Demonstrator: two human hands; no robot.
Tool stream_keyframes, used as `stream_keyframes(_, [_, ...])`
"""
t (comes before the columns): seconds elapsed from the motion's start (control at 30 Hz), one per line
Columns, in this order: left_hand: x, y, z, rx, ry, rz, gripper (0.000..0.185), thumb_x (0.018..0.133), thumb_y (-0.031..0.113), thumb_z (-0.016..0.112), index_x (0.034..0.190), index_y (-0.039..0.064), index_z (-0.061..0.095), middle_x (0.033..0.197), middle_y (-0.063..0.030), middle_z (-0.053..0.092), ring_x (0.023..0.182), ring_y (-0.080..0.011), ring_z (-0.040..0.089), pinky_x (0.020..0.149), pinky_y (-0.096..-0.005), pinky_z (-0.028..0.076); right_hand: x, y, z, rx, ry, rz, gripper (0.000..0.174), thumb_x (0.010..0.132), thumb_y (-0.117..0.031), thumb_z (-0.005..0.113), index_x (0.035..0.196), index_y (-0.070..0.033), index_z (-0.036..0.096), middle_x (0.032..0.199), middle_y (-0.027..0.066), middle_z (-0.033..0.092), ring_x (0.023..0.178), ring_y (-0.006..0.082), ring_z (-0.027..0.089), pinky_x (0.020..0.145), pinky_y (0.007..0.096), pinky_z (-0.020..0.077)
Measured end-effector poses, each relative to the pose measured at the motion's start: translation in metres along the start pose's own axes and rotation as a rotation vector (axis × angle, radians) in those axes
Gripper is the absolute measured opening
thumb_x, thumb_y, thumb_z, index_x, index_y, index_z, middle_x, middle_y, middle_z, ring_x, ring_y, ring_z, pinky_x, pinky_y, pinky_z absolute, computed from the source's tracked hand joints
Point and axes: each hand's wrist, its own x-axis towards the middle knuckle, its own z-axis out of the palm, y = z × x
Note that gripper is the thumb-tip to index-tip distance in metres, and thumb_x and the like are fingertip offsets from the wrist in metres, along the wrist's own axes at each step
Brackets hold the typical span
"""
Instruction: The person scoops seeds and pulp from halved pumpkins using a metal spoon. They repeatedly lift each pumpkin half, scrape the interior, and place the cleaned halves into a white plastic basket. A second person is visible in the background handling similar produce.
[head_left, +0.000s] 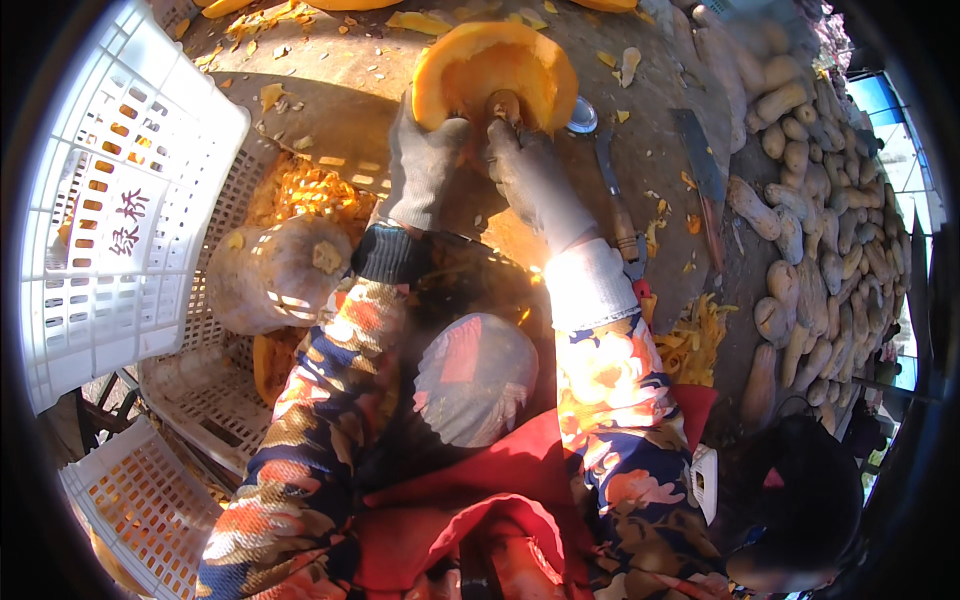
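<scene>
A cut pumpkin piece (551, 64) with orange flesh and a hollowed inside is held over the brown ground. My left hand (429, 161), in a grey knit glove, grips its lower left edge with the thumb on the rim. My right hand (525, 165), gloved too, closes around a small round-headed tool (502, 105) that looks like a scoop. The tool's head lies inside the hollow; its handle is hidden by my fingers. Just right of the pumpkin lies a round metal object (582, 116). A curved knife with a wooden handle (624, 225) rests beside my right hand.
A cleaver (701, 161) lies further right, before a large heap of squash (832, 262). On the left, a white plastic crate (161, 217) stands by another crate (202, 397) with a whole pumpkin (274, 274) and pulp (322, 191). Peelings (694, 341) lie lower right.
</scene>
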Motion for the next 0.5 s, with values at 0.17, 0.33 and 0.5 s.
stream_keyframes(0.17, [0.0,-0.011,-0.002,-0.036,0.014,0.066,0.04,0.073,0.006,0.059,0.113,0.0,0.054,0.087,-0.0076,0.062,0.072,-0.0138,0.059,0.064,-0.0267,0.049,-0.028,-0.027,0.008,0.233,-0.019,0.308,0.031,0.096,-0.041,0.046,0.104,-0.012,0.054,0.068,-0.0034,0.048,0.052,0.0055,0.041,0.048,0.0188,0.0341])
stream_keyframes(0.33, [-0.002,-0.007,0.0,-0.02,0.006,0.04,0.043,0.073,0.007,0.058,0.115,-0.001,0.055,0.091,-0.0088,0.064,0.081,-0.0156,0.06,0.072,-0.0281,0.05,-0.018,-0.009,-0.007,0.31,-0.206,0.346,0.03,0.096,-0.042,0.045,0.105,-0.015,0.054,0.069,-0.0029,0.048,0.056,0.0051,0.042,0.054,0.02,0.0369])
stream_keyframes(0.5, [-0.003,-0.01,0.004,-0.007,0.005,0.108,0.043,0.073,0.004,0.058,0.116,-0.001,0.055,0.091,-0.0077,0.064,0.08,-0.0146,0.06,0.071,-0.0269,0.05,-0.04,-0.017,0.004,0.305,-0.066,0.369,0.033,0.096,-0.045,0.044,0.102,-0.015,0.053,0.064,-0.0062,0.045,0.05,0.0031,0.037,0.047,0.0182,0.0309])
